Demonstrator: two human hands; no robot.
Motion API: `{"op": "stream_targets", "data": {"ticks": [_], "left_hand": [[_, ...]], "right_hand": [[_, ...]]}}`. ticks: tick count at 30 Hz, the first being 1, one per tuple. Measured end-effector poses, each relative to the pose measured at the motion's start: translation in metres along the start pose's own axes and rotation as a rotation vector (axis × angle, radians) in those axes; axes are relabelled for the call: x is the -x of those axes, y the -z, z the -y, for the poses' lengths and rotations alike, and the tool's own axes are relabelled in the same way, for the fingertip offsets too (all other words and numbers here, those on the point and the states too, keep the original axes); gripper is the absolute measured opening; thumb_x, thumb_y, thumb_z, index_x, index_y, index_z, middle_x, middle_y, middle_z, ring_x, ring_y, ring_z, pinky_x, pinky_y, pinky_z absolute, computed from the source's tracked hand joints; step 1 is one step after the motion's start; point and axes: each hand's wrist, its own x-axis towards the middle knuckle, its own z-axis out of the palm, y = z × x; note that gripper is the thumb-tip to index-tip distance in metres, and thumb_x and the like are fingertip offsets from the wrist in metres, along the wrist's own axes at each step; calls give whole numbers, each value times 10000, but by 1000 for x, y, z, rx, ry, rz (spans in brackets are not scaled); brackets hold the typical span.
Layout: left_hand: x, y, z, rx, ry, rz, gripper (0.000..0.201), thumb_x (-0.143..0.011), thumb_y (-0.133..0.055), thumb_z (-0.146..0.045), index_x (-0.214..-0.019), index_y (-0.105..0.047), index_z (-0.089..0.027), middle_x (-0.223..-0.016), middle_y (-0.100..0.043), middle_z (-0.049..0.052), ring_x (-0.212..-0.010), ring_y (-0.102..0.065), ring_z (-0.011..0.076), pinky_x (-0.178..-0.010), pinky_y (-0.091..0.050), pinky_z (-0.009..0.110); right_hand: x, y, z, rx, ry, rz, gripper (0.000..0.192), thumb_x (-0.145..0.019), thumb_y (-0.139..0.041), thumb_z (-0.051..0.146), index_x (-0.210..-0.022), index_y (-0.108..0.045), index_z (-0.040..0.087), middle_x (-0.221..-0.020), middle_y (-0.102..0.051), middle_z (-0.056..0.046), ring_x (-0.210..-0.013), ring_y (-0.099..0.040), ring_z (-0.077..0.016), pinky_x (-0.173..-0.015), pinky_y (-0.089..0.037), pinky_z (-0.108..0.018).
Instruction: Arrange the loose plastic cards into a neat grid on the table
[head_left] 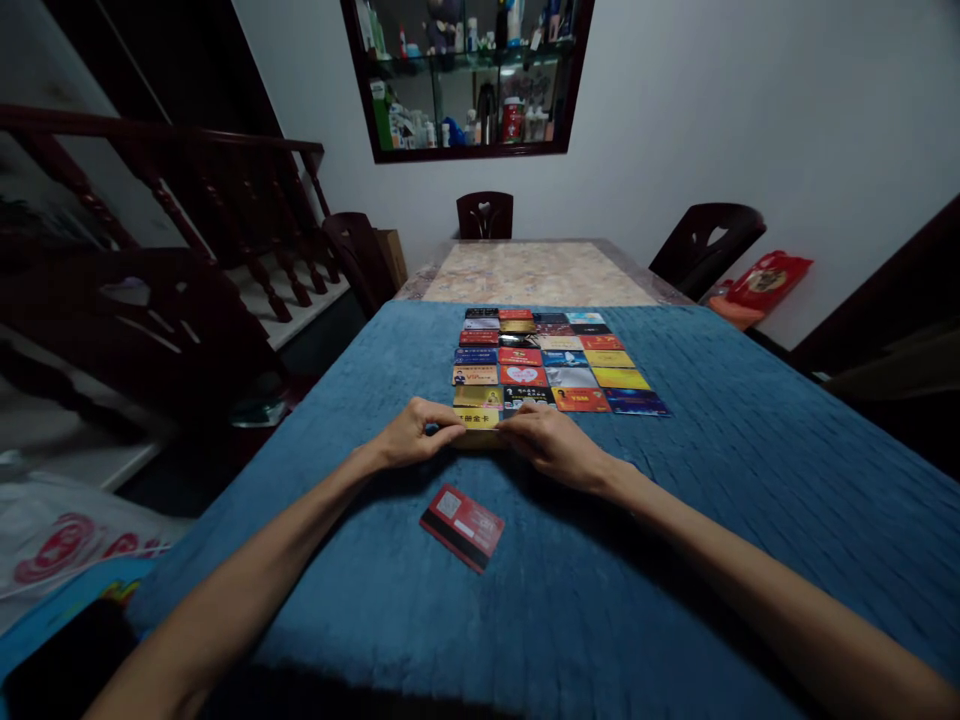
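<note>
While a ribbed blue fabric cloth (712,480) covers the near part of the marble-patterned table (536,272), with dark wooden chairs (484,214) around it, a dark wooden stair rail (187,190) to the left and a glass-fronted wall cabinet (465,75) beyond, you keep both hands at the near edge of a neat grid of flat, glossy plastic cards (551,360). Your left hand (411,434) and right hand (551,440) pinch the ends of one yellow-gold rectangular card (478,418) between fingertips, low over the cloth. A small red-and-black stack of cards (462,525) lies apart, nearer you.
</note>
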Motion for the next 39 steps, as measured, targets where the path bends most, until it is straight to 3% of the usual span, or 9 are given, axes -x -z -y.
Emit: {"op": "stream_targets", "data": {"ticks": [13, 20, 39], "left_hand": [[1, -5, 9, -48, 30, -33, 286, -838, -539, -93, -1034, -742, -140, -1020, -769, 93, -885, -706, 173, -856, -560, 321], [2, -4, 6, -25, 18, -40, 393, -798, -503, -45, -1120, -707, -139, -975, -759, 66, -878, -699, 155, -840, -548, 294], [1, -4, 0, -41, 18, -36, 166, -801, -511, -138, -936, -607, -148, -829, -668, 17, -723, -605, 122, -711, -503, 257]], "right_hand": [[3, -13, -4, 31, -120, -49, 359, -910, -513, 95, -1245, -600, 187, -987, -656, -102, -848, -612, -192, -755, -486, -321], [3, -15, -3, 129, -167, -41, 465, -911, -521, 110, -1371, -513, 182, -1020, -656, -124, -884, -616, -214, -771, -481, -333], [2, -15, 7, 267, -114, -30, 376, -898, -555, 120, -1267, -520, 187, -994, -690, -105, -943, -558, -232, -812, -390, -345]]}}
